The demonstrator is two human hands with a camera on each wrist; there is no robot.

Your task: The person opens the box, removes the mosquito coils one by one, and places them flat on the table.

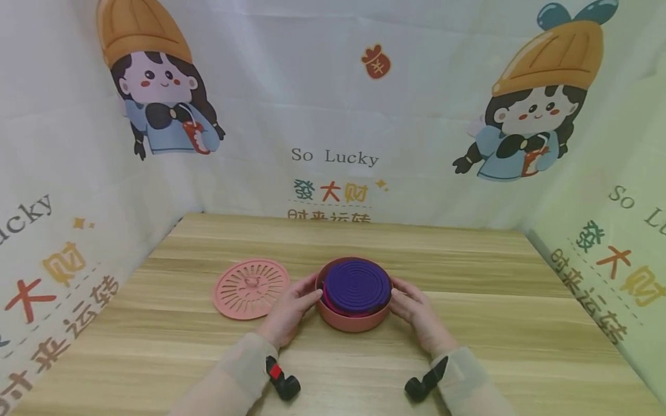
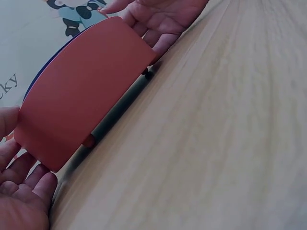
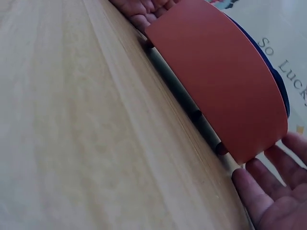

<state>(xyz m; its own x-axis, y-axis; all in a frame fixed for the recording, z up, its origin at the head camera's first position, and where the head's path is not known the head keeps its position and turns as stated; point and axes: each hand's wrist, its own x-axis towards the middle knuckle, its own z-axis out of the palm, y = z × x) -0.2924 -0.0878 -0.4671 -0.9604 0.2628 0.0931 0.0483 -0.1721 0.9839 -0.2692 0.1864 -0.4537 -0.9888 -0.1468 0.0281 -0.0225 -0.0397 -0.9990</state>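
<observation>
A round salmon-red box (image 1: 354, 323) is near the middle of the table, with a stack of round discs inside. The top disc (image 1: 358, 284) is dark purple with ring-shaped ridges, and a magenta edge shows below it. My left hand (image 1: 292, 309) grips the box's left side, thumb by the rim and fingers around the wall. On the opposite side my right hand (image 1: 420, 312) holds the wall in the same way. Small feet (image 2: 88, 140) show under the box in both wrist views, close to the tabletop; I cannot tell whether all touch it.
A pink slotted round lid (image 1: 252, 289) with a small raised knob lies flat on the wooden table (image 1: 468, 271), left of the box and close to my left hand. Printed cloth (image 1: 333, 104) hangs behind the table and along both sides.
</observation>
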